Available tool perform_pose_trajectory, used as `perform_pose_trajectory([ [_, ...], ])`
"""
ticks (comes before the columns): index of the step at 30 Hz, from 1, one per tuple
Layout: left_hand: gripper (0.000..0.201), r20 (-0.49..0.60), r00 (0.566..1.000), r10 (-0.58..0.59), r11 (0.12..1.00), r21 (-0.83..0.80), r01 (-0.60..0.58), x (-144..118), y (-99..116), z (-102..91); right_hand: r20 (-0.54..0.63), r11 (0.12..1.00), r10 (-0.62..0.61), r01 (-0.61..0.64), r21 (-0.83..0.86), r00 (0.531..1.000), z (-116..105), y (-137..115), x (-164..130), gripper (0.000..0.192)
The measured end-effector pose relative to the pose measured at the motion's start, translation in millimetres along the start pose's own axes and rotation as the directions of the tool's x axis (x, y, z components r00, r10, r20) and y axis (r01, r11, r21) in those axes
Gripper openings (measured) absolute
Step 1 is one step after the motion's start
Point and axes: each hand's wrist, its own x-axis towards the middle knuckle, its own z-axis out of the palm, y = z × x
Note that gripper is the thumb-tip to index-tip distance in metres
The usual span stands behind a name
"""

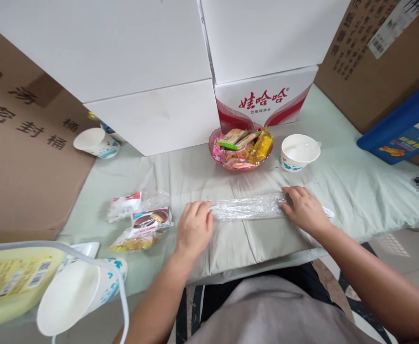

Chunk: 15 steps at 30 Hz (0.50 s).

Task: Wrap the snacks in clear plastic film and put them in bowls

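A long, crinkled strip of clear plastic film (247,207) lies crosswise on the cloth-covered surface in front of me. My left hand (195,228) is closed at its left end, with the fingers curled over the edge. At the other end, my right hand (305,210) grips the film between thumb and fingers. Part of a white object (328,211) shows from behind my right wrist; its kind is hidden. Just beyond the film stands a pink glass bowl (227,167) filled with wrapped snacks (241,145). To its right is a white paper bowl (297,157) with a blue leaf print.
Several packaged snacks (143,224) lie left of my left hand. White boxes (159,119) form a wall behind, with cartons (26,143) at the sides. Another paper bowl (69,296) and a yellow jug (12,286) are at the near left. A blue container (403,131) stands right.
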Motion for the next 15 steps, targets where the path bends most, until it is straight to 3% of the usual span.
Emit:
perform_pose_trajectory([
  [2,0.025,0.136,0.990,0.043,0.999,-0.023,-0.040,0.1,11.1,2.6,0.066,0.999,-0.025,0.027,-0.028,0.997,-0.5,1.5,-2.4,0.029],
  [4,0.028,0.226,0.974,-0.004,0.999,0.036,-0.004,-0.1,20.6,6.4,0.127,0.999,-0.039,0.040,-0.006,0.991,-2.8,0.9,-6.4,0.018],
  [7,0.032,0.222,0.972,-0.079,0.996,0.068,0.066,-3.2,36.4,9.6,0.148,0.988,-0.045,0.022,0.154,0.988,-10.1,-4.7,-17.8,0.012],
  [9,0.033,0.198,0.980,-0.031,0.998,-0.055,0.042,-9.2,51.2,10.6,0.185,0.939,0.013,-0.076,0.336,0.983,-17.3,-11.9,-28.8,0.010],
  [10,0.037,0.200,0.979,0.025,0.989,-0.147,0.005,-13.3,59.6,11.4,0.236,0.883,0.056,-0.159,0.442,0.970,-21.4,-16.6,-34.7,0.009],
  [12,0.053,0.244,0.955,0.170,0.938,-0.338,-0.080,-22.9,76.3,14.6,0.382,0.689,0.089,-0.333,0.643,0.920,-31.4,-27.4,-45.5,0.012],
  [15,0.069,0.288,0.904,0.315,0.838,-0.533,-0.122,-36.5,93.2,21.8,0.519,0.348,-0.063,-0.468,0.812,0.853,-49.6,-43.5,-52.8,0.034],
])
